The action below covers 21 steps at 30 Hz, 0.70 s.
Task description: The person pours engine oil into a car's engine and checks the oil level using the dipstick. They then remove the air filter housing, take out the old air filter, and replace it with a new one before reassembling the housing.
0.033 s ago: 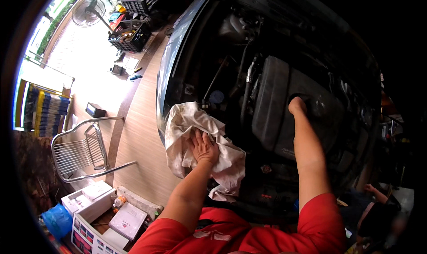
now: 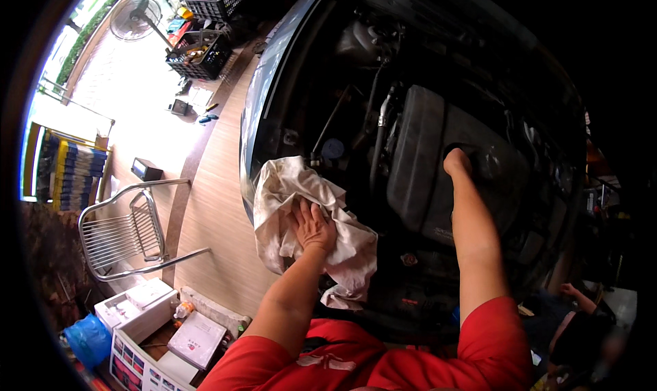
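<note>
My left hand (image 2: 313, 227) presses down on a crumpled, stained white cloth (image 2: 284, 179), its fingers stretched out over the fabric. The cloth drapes across the front edge of a car's engine bay, beside a round bluish cap (image 2: 332, 149). My right hand (image 2: 457, 161) reaches down at the dark grey plastic engine cover (image 2: 415, 162). Only the wrist and the back of that hand show; its fingers are lost in a dark spot of the cover, so what they touch is hidden.
At left, a metal chair frame (image 2: 123, 237) stands on the wood-look floor, with white boxes (image 2: 140, 302) and a blue bag (image 2: 87, 340) nearer me. Black crates (image 2: 198, 54) and a fan (image 2: 135, 18) stand farther off. Another person's arm (image 2: 580, 298) shows at lower right.
</note>
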Each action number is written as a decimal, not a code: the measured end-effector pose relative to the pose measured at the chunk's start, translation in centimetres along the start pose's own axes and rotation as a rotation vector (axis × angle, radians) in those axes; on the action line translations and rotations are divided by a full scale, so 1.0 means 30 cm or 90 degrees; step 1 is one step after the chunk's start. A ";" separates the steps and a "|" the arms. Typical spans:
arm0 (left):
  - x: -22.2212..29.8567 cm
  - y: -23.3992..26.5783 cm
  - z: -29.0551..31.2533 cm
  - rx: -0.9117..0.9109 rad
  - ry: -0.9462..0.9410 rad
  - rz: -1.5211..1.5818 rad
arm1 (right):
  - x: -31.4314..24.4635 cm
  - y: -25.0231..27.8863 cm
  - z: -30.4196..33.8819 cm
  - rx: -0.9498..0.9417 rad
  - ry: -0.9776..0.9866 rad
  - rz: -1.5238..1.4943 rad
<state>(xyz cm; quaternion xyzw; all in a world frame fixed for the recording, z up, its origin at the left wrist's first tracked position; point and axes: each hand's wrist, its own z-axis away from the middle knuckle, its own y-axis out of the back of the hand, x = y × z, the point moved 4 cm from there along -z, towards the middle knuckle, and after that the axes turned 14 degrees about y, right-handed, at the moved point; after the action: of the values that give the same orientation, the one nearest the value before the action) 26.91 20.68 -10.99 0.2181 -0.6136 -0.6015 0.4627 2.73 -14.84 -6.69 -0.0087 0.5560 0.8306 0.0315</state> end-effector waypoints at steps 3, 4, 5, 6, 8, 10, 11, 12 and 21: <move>0.002 -0.005 -0.002 -0.002 -0.004 0.005 | -0.004 -0.001 -0.013 -0.029 0.062 0.069; 0.004 -0.004 -0.001 -0.004 -0.004 0.005 | -0.002 -0.002 -0.017 -0.020 0.062 0.068; 0.004 0.002 0.001 -0.006 -0.004 0.009 | -0.006 -0.002 -0.014 -0.017 0.063 0.068; 0.002 0.004 0.003 -0.009 -0.004 0.013 | -0.010 -0.003 -0.011 -0.015 0.064 0.069; -0.006 -0.009 0.002 -0.010 0.000 0.009 | -0.007 -0.012 -0.016 -0.029 0.058 0.052; -0.013 -0.012 0.003 -0.010 0.002 0.006 | 0.012 -0.034 -0.042 0.002 0.014 -0.031; -0.012 -0.012 0.003 -0.003 -0.002 0.007 | 0.034 -0.049 -0.064 0.019 -0.010 -0.069; -0.010 -0.010 0.003 0.005 -0.006 0.009 | 0.053 -0.060 -0.082 0.038 -0.033 -0.107; -0.085 -0.098 -0.008 0.004 0.000 0.017 | -0.028 -0.028 -0.013 -0.015 0.095 0.018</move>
<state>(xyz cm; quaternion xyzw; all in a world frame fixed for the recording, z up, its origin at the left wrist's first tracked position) 27.47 22.13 -14.57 0.2111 -0.6184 -0.5934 0.4700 3.62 -14.93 -7.57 -0.0633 0.5469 0.8345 -0.0216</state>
